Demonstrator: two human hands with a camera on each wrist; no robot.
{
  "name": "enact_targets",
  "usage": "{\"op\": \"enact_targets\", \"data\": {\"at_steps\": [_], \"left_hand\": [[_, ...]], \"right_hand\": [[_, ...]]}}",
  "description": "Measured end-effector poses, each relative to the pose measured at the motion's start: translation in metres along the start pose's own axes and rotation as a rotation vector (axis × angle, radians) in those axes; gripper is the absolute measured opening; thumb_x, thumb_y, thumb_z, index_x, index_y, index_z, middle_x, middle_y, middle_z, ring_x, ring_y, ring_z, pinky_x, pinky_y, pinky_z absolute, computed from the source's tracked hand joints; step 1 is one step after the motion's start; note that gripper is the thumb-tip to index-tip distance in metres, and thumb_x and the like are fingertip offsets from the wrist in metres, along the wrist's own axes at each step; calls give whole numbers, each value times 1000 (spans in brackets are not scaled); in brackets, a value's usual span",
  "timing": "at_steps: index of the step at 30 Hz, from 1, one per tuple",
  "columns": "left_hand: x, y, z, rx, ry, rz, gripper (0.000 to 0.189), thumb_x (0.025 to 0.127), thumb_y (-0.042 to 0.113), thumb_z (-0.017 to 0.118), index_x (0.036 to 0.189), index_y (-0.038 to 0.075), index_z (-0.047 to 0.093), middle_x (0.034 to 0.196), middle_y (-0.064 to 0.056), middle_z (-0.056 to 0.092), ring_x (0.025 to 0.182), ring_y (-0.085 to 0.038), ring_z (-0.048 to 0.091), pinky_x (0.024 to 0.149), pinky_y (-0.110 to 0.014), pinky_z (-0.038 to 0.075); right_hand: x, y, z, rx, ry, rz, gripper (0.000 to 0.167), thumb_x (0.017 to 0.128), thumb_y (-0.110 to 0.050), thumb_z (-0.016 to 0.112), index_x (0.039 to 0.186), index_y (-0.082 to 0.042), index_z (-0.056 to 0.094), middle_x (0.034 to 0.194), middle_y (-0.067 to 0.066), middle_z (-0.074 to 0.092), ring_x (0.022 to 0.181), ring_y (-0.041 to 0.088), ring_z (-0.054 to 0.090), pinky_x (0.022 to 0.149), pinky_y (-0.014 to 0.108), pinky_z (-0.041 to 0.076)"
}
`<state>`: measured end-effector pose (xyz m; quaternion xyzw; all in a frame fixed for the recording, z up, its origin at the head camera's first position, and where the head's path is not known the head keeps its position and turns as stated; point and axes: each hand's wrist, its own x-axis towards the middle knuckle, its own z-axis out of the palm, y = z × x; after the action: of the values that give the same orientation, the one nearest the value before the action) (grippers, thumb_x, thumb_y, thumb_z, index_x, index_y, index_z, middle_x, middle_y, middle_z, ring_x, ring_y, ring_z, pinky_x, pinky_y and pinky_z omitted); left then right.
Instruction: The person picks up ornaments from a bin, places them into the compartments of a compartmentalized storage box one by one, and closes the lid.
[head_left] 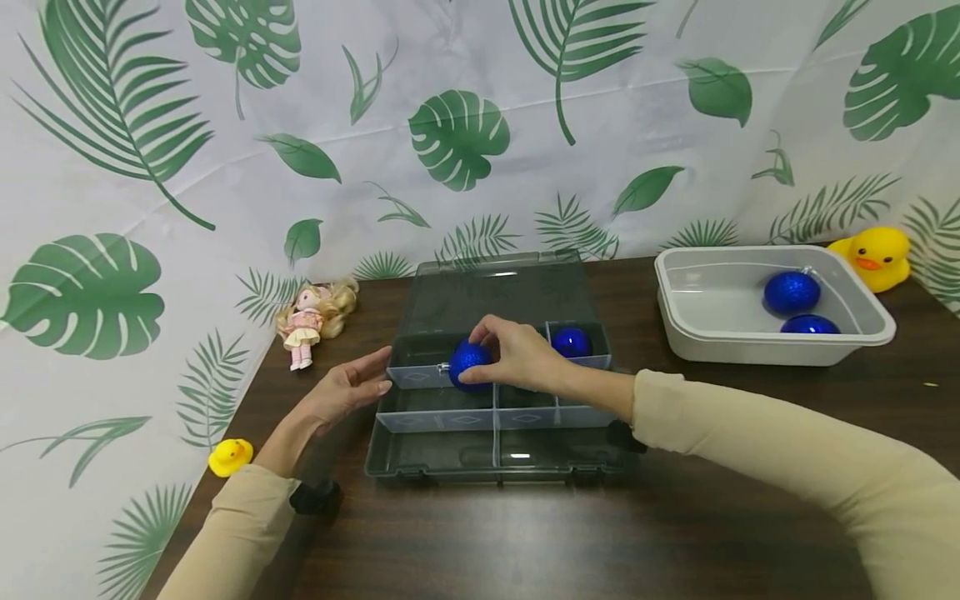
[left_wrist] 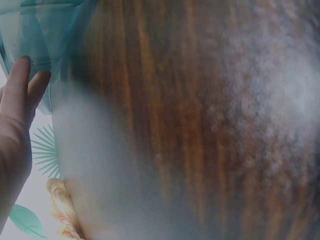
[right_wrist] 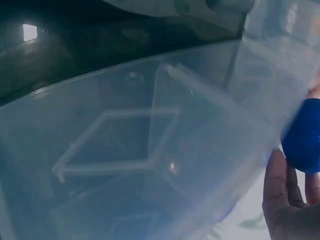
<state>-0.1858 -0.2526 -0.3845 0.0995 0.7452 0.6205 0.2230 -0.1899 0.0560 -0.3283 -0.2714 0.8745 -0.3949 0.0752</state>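
My right hand (head_left: pixel 525 354) pinches a glittery blue Christmas bauble (head_left: pixel 468 367) between thumb and fingers, its silver cap turned left. The bauble is over the back left compartment of a dark see-through organizer box (head_left: pixel 435 454), whose lid lies back. Another blue bauble (head_left: pixel 572 342) sits in the back right compartment. With fingers extended, my left hand (head_left: pixel 341 393) is at the box's left side. In the left wrist view its fingertips (left_wrist: pixel 20 65) overlap the clear plastic. A translucent divider (right_wrist: pixel 115 145) fills much of the right wrist view, with the held bauble (right_wrist: pixel 305 137) at the right edge.
To the right stands a light grey bin (head_left: pixel 750 350) with two blue baubles (head_left: pixel 792 293) in it. A large yellow duck (head_left: pixel 873 257) is behind it. At left lie a doll (head_left: pixel 305 325) and a small duck (head_left: pixel 230 457) on the dark wooden table (head_left: pixel 480 542).
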Motion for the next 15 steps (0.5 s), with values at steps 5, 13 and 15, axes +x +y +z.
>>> {"op": "enact_targets", "data": {"at_steps": [5, 13, 15], "left_hand": [[1, 0, 0, 3, 3, 1, 68, 94, 5, 54, 150, 0, 15, 155, -21, 14, 141, -34, 17, 101, -25, 40], [1, 0, 0, 10, 2, -3, 69, 94, 6, 55, 150, 1, 15, 155, -21, 14, 141, -34, 18, 101, -25, 40], [1, 0, 0, 18, 3, -8, 69, 94, 7, 55, 150, 1, 15, 155, -20, 14, 141, -34, 17, 102, -28, 38]], "right_hand": [[0, -3, 14, -80, 1, -42, 48, 74, -34, 80, 108, -7, 59, 104, 6, 65, 95, 19, 60, 82, 32, 52], [-4, 1, 21, -212, -4, -115, 42, 72, -33, 82, 102, -7, 67, 101, 6, 60, 94, 20, 52, 82, 33, 47], [-4, 2, 21, -210, -11, -135, 37, 73, -29, 81, 100, -6, 69, 101, 6, 59, 92, 19, 51, 80, 31, 46]]}}
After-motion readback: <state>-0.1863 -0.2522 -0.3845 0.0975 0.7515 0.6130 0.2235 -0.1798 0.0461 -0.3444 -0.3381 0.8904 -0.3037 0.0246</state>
